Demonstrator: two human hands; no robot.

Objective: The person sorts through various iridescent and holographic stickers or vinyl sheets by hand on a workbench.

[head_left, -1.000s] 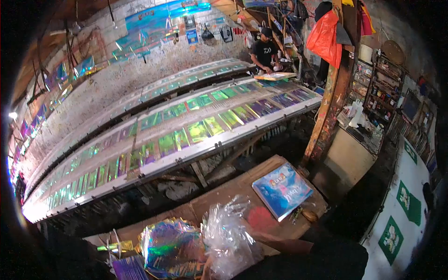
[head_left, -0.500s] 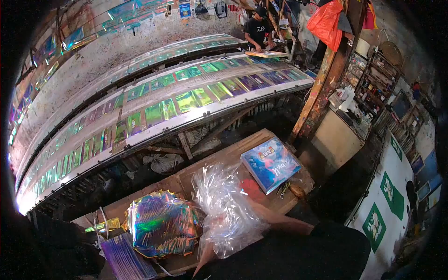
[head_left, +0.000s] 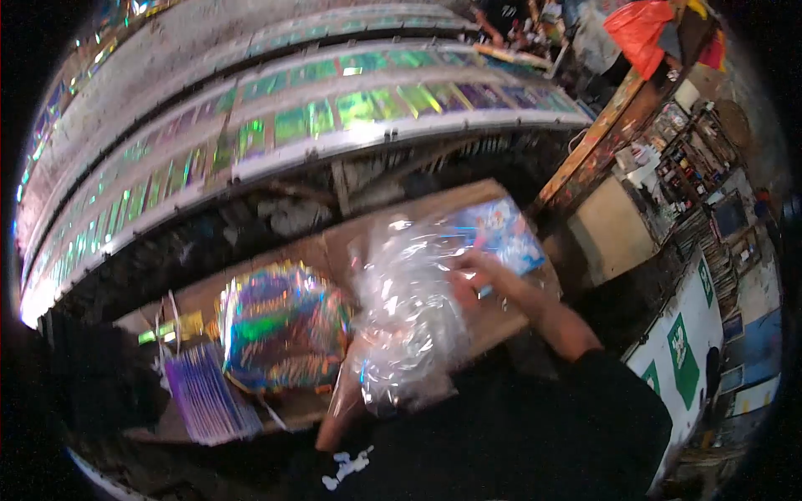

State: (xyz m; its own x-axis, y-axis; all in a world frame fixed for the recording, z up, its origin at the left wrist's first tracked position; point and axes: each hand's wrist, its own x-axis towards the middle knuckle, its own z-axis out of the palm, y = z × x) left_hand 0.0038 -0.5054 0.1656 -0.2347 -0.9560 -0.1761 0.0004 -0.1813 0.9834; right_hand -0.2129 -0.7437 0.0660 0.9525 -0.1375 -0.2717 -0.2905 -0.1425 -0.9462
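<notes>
Long print tables (head_left: pixel 334 117) run across the back, lined with rows of green and purple holographic sheets (head_left: pixel 322 119). Purple sheet stack (head_left: pixel 209 399) at the workbench's (head_left: pixel 334 242) left end. Red plastic bag (head_left: pixel 642 27) hangs top right by a paint-stained wooden post (head_left: pixel 597 146). Cluttered shelves (head_left: pixel 693 159) on the right.

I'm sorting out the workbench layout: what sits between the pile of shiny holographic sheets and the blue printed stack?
In the head view, a crumpled clear plastic bag lies between the holographic sheets and the blue stack, held by the right hand.
</notes>
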